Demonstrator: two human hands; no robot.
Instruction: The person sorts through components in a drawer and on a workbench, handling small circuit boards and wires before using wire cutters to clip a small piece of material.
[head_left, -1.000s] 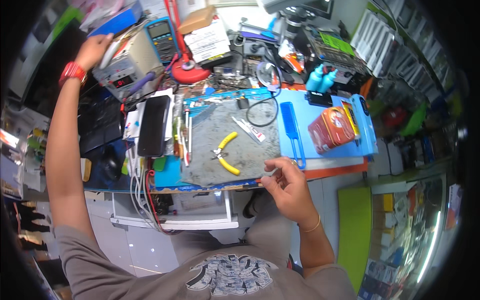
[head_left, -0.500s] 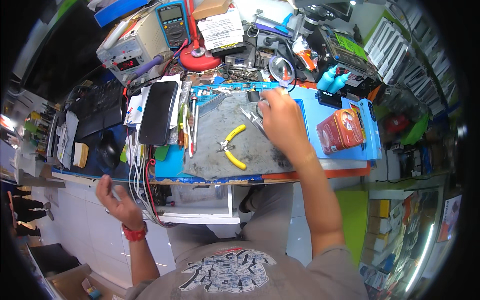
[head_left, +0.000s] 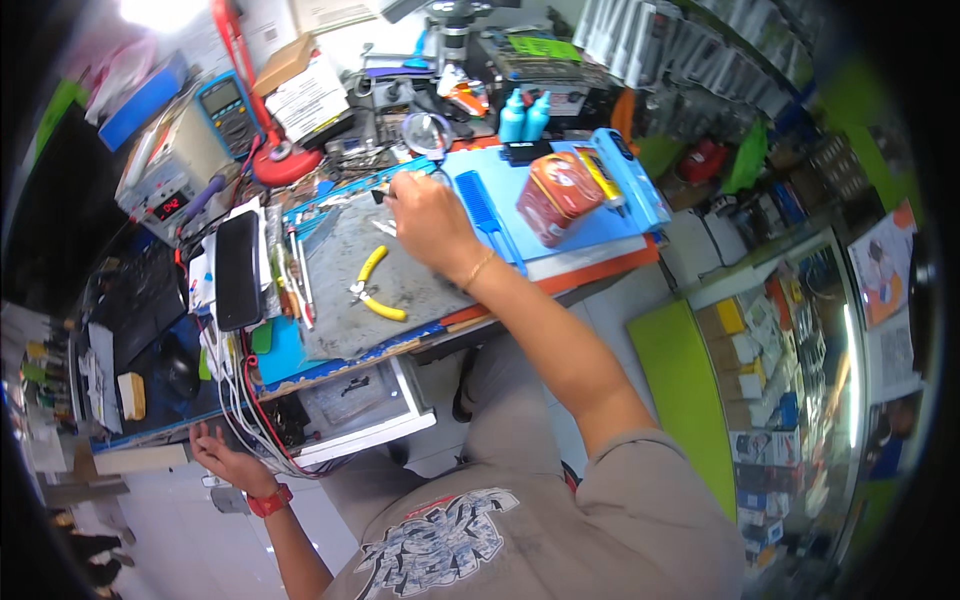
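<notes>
Over the far edge of the grey work mat [head_left: 340, 285] is my right hand [head_left: 428, 218], its fingers curled together. Whatever they hold is too small to make out. A small black piece [head_left: 379, 196] lies right at its fingertips, and a pale slim tool [head_left: 386, 229] shows partly beside the hand. Yellow-handled cutters [head_left: 372, 285] rest on the mat, nearer to me. Below the bench edge, left of the open white drawer [head_left: 365, 415], my left hand [head_left: 230, 462] hangs with its fingers apart and nothing in it. A red watch [head_left: 270, 499] is on that wrist.
Right of the mat are a blue comb-like tool [head_left: 478, 205], a reddish tin [head_left: 560, 198] and two light-blue bottles [head_left: 524, 117]. To its left lie a black phone [head_left: 238, 270] and loose cables [head_left: 228, 390]. A magnifier [head_left: 427, 135] stands behind my right hand.
The view has turned to the right, so the bench appears shifted left and tilted. The blue comb-like tool shows more fully. My right hand remains at the mat's far side; my left stays below the bench edge.
</notes>
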